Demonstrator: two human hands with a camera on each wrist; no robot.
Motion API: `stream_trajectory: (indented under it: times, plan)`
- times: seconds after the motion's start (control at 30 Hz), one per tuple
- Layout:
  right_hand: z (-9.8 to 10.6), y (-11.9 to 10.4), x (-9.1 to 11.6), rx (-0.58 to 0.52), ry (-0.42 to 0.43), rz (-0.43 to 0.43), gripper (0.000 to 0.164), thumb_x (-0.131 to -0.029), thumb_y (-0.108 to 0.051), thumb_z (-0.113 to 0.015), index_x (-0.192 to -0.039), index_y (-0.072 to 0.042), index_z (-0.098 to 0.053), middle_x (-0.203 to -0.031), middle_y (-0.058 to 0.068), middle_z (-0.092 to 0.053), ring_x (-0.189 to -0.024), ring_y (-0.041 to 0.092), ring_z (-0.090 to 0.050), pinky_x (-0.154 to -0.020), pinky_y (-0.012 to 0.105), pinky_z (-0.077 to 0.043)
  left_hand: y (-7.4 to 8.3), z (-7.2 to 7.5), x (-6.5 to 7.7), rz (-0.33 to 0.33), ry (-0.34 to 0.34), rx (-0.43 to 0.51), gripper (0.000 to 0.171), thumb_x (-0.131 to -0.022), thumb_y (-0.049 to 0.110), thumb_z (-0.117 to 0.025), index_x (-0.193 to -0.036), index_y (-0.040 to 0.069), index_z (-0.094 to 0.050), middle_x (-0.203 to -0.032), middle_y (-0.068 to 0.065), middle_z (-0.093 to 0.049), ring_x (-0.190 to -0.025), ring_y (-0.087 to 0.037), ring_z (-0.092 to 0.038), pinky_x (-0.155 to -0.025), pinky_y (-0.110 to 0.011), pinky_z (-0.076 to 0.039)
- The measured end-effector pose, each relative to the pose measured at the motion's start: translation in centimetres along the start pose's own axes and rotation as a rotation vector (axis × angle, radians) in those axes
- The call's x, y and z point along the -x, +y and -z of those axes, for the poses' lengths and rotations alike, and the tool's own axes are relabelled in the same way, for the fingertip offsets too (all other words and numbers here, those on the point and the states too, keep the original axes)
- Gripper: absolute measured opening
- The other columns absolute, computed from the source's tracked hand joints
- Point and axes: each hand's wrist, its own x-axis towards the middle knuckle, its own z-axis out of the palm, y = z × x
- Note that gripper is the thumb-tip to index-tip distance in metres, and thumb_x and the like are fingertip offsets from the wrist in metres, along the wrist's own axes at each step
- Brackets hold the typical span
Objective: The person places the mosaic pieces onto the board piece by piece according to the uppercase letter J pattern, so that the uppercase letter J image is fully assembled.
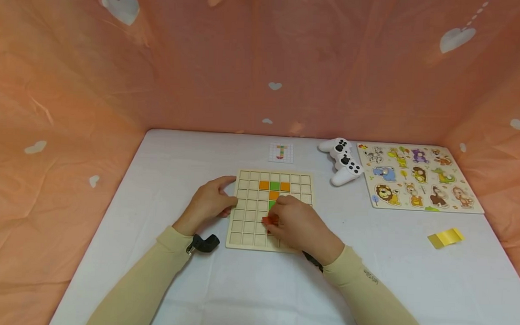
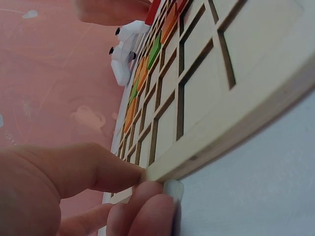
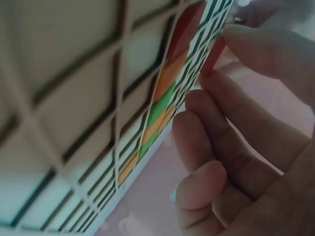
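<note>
A pale wooden grid board lies flat on the table. My left hand holds its left edge, thumb and fingertips right at the rim in the left wrist view. Over the lower middle of the board, my right hand pinches a red square tile between thumb and index finger. Orange tiles flank a green tile near the board's top. Below them a column of orange, green, orange and red tiles runs down, partly covered by my right hand in the head view.
Behind the board lies a small card printed with a J of coloured squares. A white game controller stands to its right, beside an animal puzzle board. A folded yellow paper lies at the right.
</note>
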Motion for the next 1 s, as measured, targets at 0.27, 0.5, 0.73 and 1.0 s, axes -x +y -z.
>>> stream_trajectory:
  times: [0.27,0.5,0.73,1.0]
  plan:
    - [-1.1,-0.8,-0.1,-0.025,0.017,0.024,0.015,-0.095,-0.025,-0.082,-0.084,-0.016,-0.078,-0.084,-0.006,-0.060,-0.080,0.011,-0.056,-0.067,0.025,-0.052,0.0,-0.2,-0.1,0.015,-0.005,0.016,0.073,-0.093,0.015,-0.073,-0.161,0.020,-0.050,-0.077,-0.006,-0.071,-0.062,-0.017,-0.068,-0.064,-0.028,-0.059]
    - [-1.2,-1.1,0.0,-0.005,0.014,0.032,0.013,-0.093,-0.024,-0.084,-0.085,-0.016,-0.077,-0.085,-0.006,-0.060,-0.083,0.011,-0.056,-0.068,0.026,-0.053,0.1,-0.2,-0.1,0.012,-0.004,0.015,0.073,-0.093,0.015,-0.073,-0.161,0.020,-0.050,-0.077,-0.006,-0.071,-0.062,-0.017,-0.068,-0.064,-0.028,-0.059]
    - [-1.4,-1.0,-0.1,0.017,0.017,0.043,0.011,-0.091,-0.021,-0.085,-0.086,-0.014,-0.078,-0.085,-0.004,-0.061,-0.084,0.013,-0.057,-0.069,0.026,-0.054,0.2,-0.1,0.0,0.012,-0.005,0.013,0.073,-0.093,0.015,-0.073,-0.161,0.019,-0.050,-0.076,-0.006,-0.071,-0.062,-0.016,-0.068,-0.064,-0.028,-0.059]
    - [-1.5,-1.1,-0.2,0.029,0.017,0.045,0.010,-0.091,-0.021,-0.084,-0.087,-0.014,-0.078,-0.086,-0.004,-0.061,-0.083,0.013,-0.056,-0.068,0.026,-0.053,0.1,0.0,0.0,0.015,-0.002,0.014,0.073,-0.092,0.015,-0.073,-0.161,0.019,-0.051,-0.077,-0.006,-0.071,-0.062,-0.016,-0.069,-0.064,-0.028,-0.059]
